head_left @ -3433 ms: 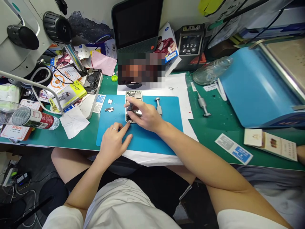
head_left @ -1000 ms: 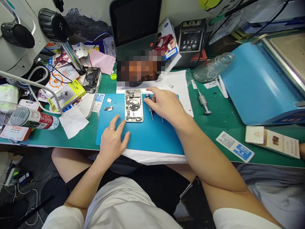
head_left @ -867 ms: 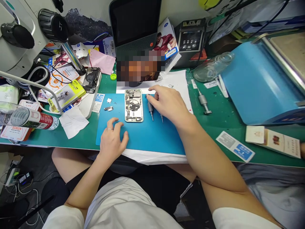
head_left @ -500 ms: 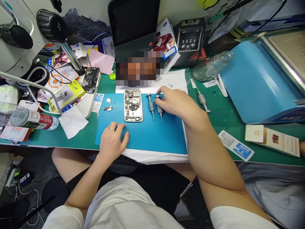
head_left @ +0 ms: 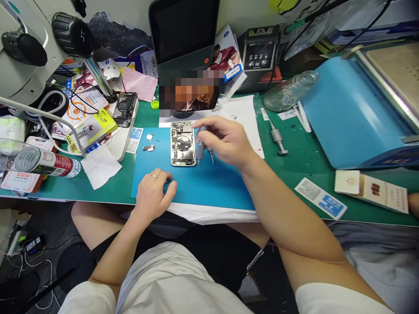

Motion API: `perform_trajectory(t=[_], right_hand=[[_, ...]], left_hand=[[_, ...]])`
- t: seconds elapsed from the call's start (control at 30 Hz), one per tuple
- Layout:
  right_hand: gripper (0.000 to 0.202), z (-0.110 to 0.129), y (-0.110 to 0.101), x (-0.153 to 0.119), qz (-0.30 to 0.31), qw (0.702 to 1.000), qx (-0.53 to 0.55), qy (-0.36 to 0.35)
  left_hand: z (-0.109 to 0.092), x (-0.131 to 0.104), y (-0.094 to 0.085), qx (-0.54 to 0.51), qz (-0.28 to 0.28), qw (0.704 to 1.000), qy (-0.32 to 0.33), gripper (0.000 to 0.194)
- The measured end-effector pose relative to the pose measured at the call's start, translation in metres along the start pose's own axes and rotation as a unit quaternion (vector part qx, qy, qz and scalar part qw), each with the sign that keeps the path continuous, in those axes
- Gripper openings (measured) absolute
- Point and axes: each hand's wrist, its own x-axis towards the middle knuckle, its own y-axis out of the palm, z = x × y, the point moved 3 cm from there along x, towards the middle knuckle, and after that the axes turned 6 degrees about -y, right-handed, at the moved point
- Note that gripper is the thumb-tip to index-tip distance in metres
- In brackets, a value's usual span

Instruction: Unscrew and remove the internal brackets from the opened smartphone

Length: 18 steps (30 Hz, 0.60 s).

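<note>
Two hands: right hand (head_left: pixel 225 141) grips screwdriver (head_left: pixel 200 146) beside phone (head_left: pixel 183 143); left hand (head_left: pixel 153 192) curled, empty.

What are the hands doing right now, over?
Right hand gripping a screwdriver beside the opened phone. Left hand curled, empty, on the blue mat. Second screwdriver under the right hand.

A blue mat (head_left: pixel 196 187) lies on a green bench (head_left: pixel 294 170), bearing a silver-framed phone (head_left: pixel 183 144).

The red-and-white card (head_left: pixel 15 181) at the left edge reads "SCREEN".
</note>
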Motion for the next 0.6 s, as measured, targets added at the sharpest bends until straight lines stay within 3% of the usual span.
perform_trajectory(t=[0.1, 0.2, 0.3, 0.5, 0.6], right_hand=[[0.026, 0.004, 0.027, -0.007, 0.040, 0.992, 0.099, -0.065], [0.025, 0.002, 0.045, -0.011, 0.051, 0.986, 0.136, -0.083], [0.026, 0.002, 0.051, -0.013, 0.042, 0.984, 0.148, -0.089], [0.047, 0.009, 0.058, -0.019, 0.118, 0.965, 0.211, -0.102], [0.043, 0.007, 0.056, -0.017, 0.071, 0.969, 0.225, -0.078]], left_hand=[[0.001, 0.000, 0.000, 0.003, -0.001, 1.000, 0.011, 0.027], [0.003, 0.000, 0.003, 0.024, -0.007, 1.000, 0.018, 0.025], [0.006, -0.002, 0.005, 0.016, -0.013, 1.000, 0.010, 0.025], [0.009, -0.003, 0.001, -0.051, -0.028, 0.998, -0.014, 0.024], [0.009, -0.003, 0.001, -0.058, -0.018, 0.998, -0.024, 0.026]])
